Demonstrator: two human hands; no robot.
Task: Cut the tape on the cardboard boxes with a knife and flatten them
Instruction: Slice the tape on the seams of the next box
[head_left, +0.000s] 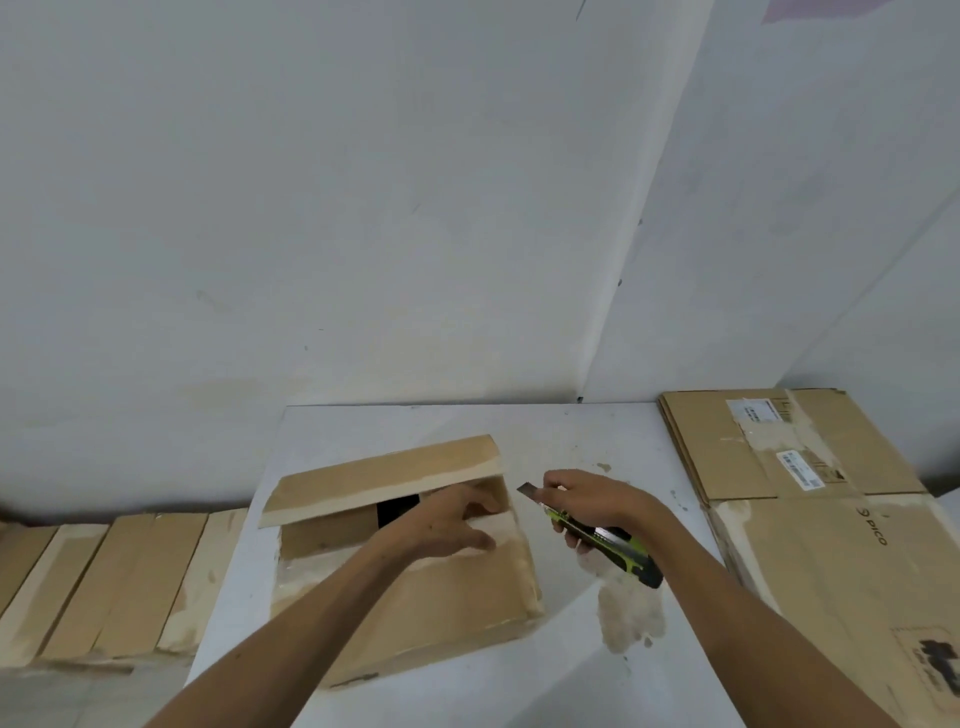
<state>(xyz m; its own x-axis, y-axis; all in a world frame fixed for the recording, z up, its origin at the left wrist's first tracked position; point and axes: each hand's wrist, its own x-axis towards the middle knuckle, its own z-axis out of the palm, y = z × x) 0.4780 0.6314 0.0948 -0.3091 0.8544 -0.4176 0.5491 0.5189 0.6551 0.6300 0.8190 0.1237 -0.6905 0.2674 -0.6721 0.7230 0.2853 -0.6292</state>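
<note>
The left hand (457, 519) lies flat on the box (415, 582); the right hand (587, 499) has a tight grip on the knife (602, 540).

Soft, even, fairly bright light fills the frame, with no visible source and no hard glare. The white walls (363, 208) in the upper half read as flat pale grey. Shadows are faint, only a thin dark edge beneath the cardboard in the lower centre. The whole picture is slightly soft, with smeared detail. Wide-angle distortion bends straight lines toward the left and right edges.
</note>
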